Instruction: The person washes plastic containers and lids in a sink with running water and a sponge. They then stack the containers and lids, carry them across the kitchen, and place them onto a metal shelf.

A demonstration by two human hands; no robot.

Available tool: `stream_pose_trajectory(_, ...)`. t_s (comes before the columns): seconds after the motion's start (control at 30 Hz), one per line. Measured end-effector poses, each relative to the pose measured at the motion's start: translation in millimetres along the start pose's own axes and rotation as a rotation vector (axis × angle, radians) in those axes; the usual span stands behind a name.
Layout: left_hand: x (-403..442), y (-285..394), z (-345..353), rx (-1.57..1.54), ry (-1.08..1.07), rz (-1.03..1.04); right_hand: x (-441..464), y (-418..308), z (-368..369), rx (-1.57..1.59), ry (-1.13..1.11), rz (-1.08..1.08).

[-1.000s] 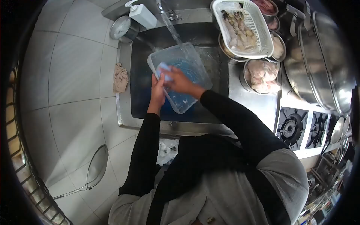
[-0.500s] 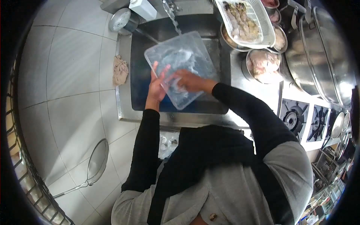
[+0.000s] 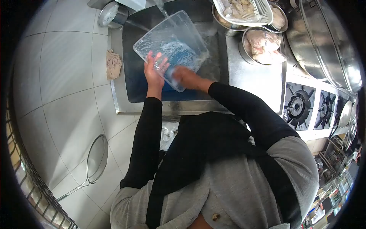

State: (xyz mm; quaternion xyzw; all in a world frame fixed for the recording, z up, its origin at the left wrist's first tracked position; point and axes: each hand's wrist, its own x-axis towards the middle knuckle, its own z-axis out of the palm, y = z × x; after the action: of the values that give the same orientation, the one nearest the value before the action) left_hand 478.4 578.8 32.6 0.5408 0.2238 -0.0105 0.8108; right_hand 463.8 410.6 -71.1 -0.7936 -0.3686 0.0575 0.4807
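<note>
A clear plastic container (image 3: 173, 36) with suds on it is tilted over the dark sink (image 3: 133, 84). My left hand (image 3: 155, 70) supports its near left side, with the fingers spread against the plastic. At the container's near end, my right hand (image 3: 185, 77) is closed on a bluish-white cloth or sponge (image 3: 174, 72), blurred by motion. Water (image 3: 161, 7) runs down behind the container's far edge.
A crumpled cloth (image 3: 113, 65) lies on the sink's left rim. To the right are a bowl of raw meat (image 3: 263, 45), a white basket (image 3: 263, 15), a large steel pot (image 3: 324, 42) and a burner (image 3: 297, 106). A strainer (image 3: 97, 158) is at the lower left.
The container has tilted and shifted in my left hand. My right hand has moved from the container's left edge to its near end. The whole view has shifted, with the sink now higher.
</note>
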Motion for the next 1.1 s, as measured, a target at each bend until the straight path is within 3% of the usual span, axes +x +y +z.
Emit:
stream_pose_trajectory(0.03, 2.1, 0.3, -1.7, -0.012, -0.010, 0.006, 0.0, -13.1, -3.9, -0.002, -0.095, -0.178)
stream_pose_trajectory(0.07, -0.7, -1.0, -5.3, -0.019, -0.017, 0.009, -5.7, 4.8, 5.7, -0.088, -0.068, -0.104)
stream_pose_trajectory(0.17, -5.6, -0.5, -6.0, -0.020, -0.025, 0.006, -3.4, 26.9, -3.9, -0.317, 0.196, 0.434)
stream_pose_trajectory(0.2, -4.8, -2.8, -8.0, -0.027, -0.028, 0.033, -3.1, 32.0, -6.5, -0.233, -0.022, 0.314)
stream_pose_trajectory(0.3, -6.1, -6.6, -12.0, -0.103, -0.004, 0.011, 1.2, -5.5, -34.6, -0.093, -0.308, -0.041)
stream_pose_trajectory(0.4, -15.7, 1.5, -2.4, -0.078, -0.018, 0.004, 12.7, 36.4, -23.9, 0.085, 0.286, 0.635)
stream_pose_trajectory(0.5, -10.1, -12.5, -5.9, -0.147, -0.104, 0.001, 40.0, -12.2, -17.8, -0.041, 0.397, 0.166)
stream_pose_trajectory(0.53, -2.6, -16.9, -6.4, -0.100, -0.191, 0.049, 43.1, -27.0, -15.2, -0.027, 0.202, 0.032)
stream_pose_trajectory(0.63, -9.8, -20.1, -15.3, -0.206, -0.154, -0.038, 47.8, -0.7, -27.9, 0.010, 0.053, 0.229)
stream_pose_trajectory(0.67, -18.1, -16.0, -13.4, -0.163, -0.094, -0.068, 52.8, 11.7, -34.6, 0.049, 0.127, 0.505)
stream_pose_trajectory(0.77, -18.1, -26.1, -12.9, -0.154, -0.119, 0.028, 45.0, -5.0, -24.2, 0.032, -0.056, 0.287)
stream_pose_trajectory(0.8, -19.7, -30.6, -12.3, -0.083, -0.134, 0.049, 44.6, -6.8, -27.2, 0.091, -0.217, 0.113)
stream_pose_trajectory(0.9, -27.3, -40.2, -8.9, 0.211, -0.180, 0.152, 83.3, 28.2, -45.5, 1.285, 0.295, 0.943)
stream_pose_trajectory(0.93, -33.6, -45.8, -7.2, 0.367, -0.179, 0.190, 91.0, 19.5, -63.0, 1.676, 0.369, 0.878)
stream_pose_trajectory(0.97, -40.8, -50.1, -3.9, 0.521, -0.175, 0.224, 100.4, 13.0, -69.7, 1.549, 0.381, 0.914)
stream_pose_trajectory(1.0, -47.1, -53.7, -0.7, 0.477, -0.163, 0.194, 111.7, 7.0, -72.5, 1.418, 0.390, 0.950)
stream_pose_trajectory(1.1, -38.3, -58.4, -22.5, 0.434, -0.476, 0.065, 113.4, 28.1, -48.5, 1.148, 0.325, 0.957)
